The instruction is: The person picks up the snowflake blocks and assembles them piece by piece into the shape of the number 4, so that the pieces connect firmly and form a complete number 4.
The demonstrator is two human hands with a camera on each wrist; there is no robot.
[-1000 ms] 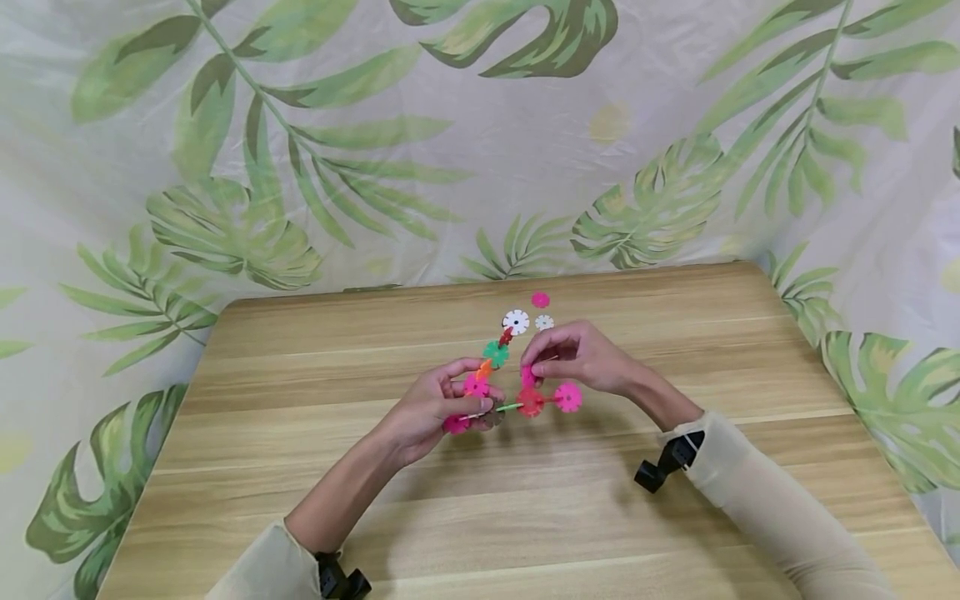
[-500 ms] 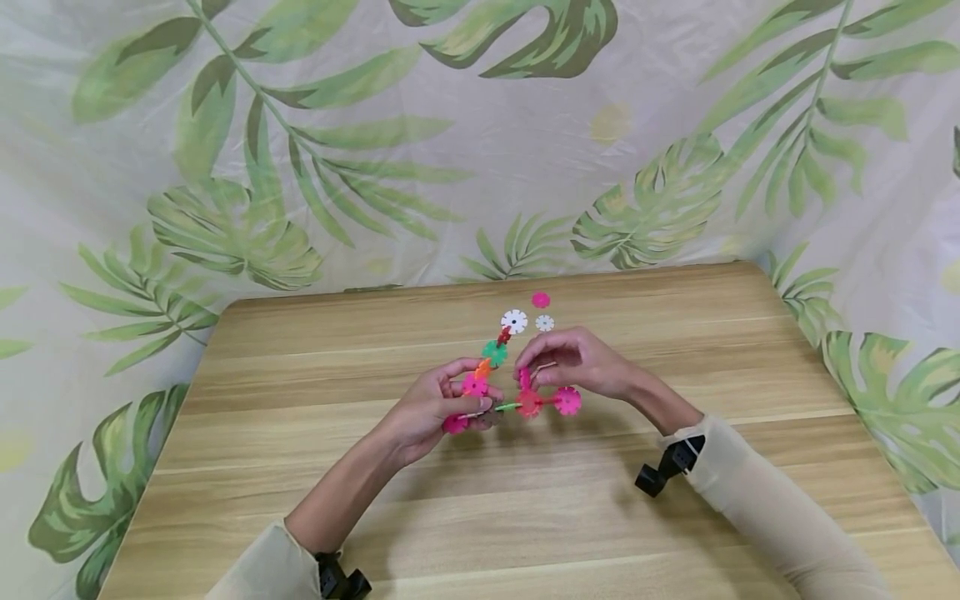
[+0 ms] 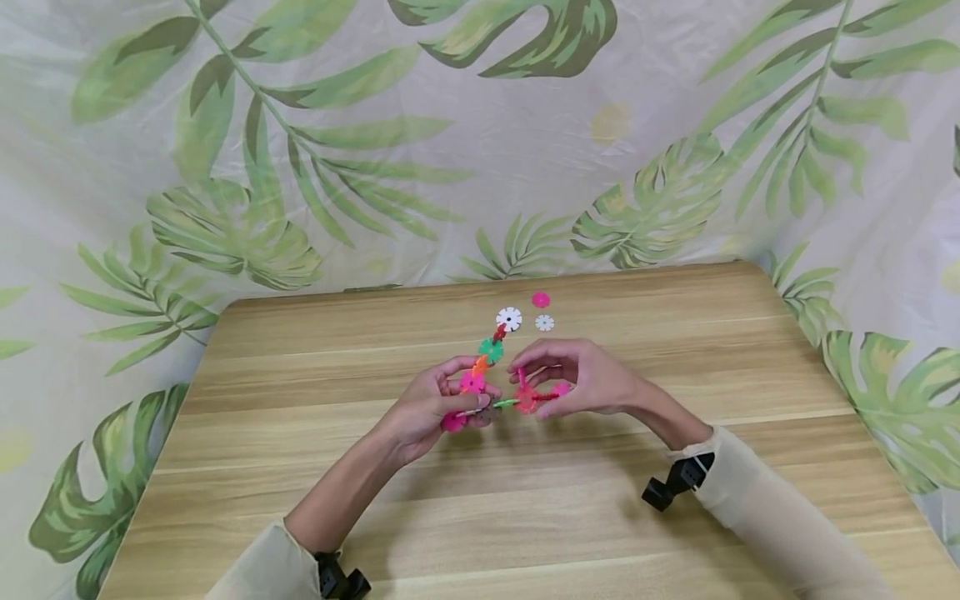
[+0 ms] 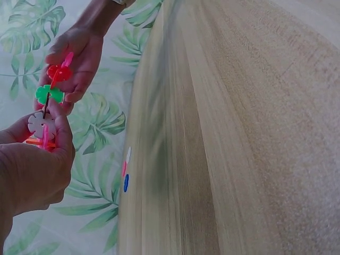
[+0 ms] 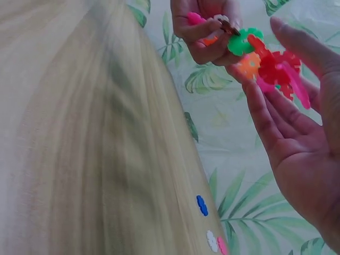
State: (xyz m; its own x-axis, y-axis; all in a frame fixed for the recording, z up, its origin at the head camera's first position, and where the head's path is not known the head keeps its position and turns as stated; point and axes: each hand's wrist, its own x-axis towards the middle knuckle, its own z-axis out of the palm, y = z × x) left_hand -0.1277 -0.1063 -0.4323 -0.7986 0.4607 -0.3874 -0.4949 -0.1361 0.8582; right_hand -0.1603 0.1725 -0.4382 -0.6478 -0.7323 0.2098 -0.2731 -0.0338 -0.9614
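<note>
Your left hand point(image 3: 427, 408) pinches the linked discs point(image 3: 472, 382) near the brown disc point(image 3: 487, 413), up above the table point(image 3: 510, 533); a firm hold there should steady the joints. Your right hand point(image 3: 603, 375) is spread, thumb and fingers around the red disc point(image 3: 526, 398), though whether they touch is hard to tell. Better to press slot squarely into slot, without twisting; your forearms slant inward from either side, hands facing each other

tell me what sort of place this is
Probably an indoor spot set up for tabletop play or craft: a wood-grain table, leaf-patterned sheeting behind it and at its sides, and colourful notched discs linked together, held by the left hand.
</note>
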